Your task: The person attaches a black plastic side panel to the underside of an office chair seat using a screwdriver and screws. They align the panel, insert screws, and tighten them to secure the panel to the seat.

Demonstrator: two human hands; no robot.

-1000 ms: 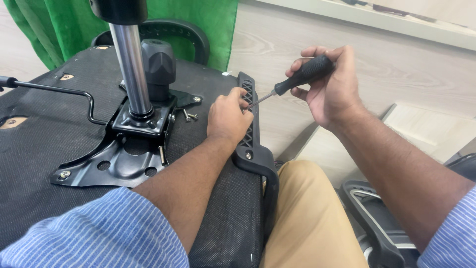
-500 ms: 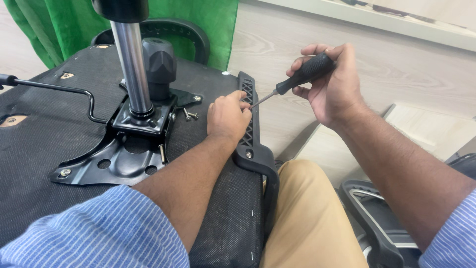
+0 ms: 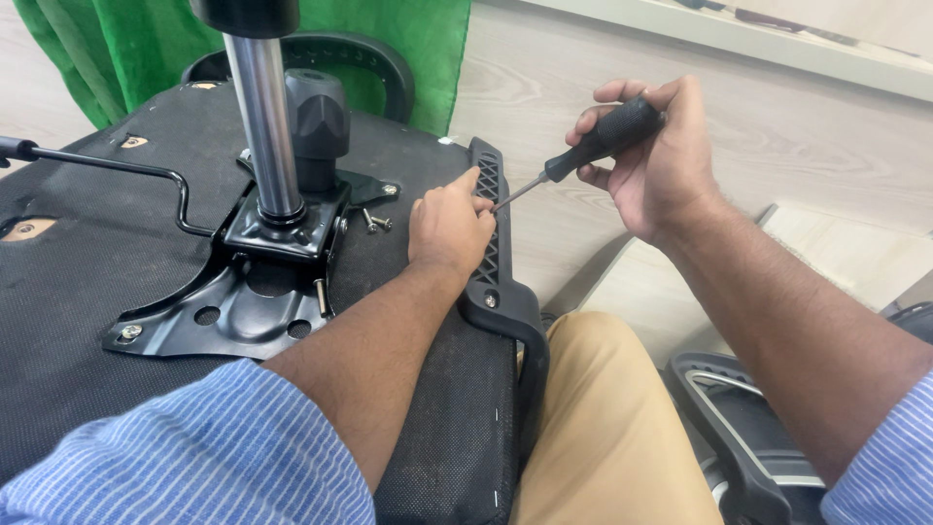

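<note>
- Right now the right hand [image 3: 661, 160] is clamped round a black-handled screwdriver [image 3: 583, 156] out over open wood floor [image 3: 777, 126], past the seat's edge
- Its tip meets the black armrest bracket [image 3: 491, 243] at that edge, where the left hand [image 3: 449, 226] rests with fingers curled, pinching something too small to tell
- 2 loose screws [image 3: 374, 222] lie beside the metal base plate [image 3: 233, 301]; the chrome column [image 3: 267, 126] is cut off at the top

Bright, even daylight, soft from the upper right of the frame. Faint shadows under both forearms. Mild glare down the chrome column [image 3: 264, 126]. Sharp throughout; slight wide-angle stretch at the edges.
</note>
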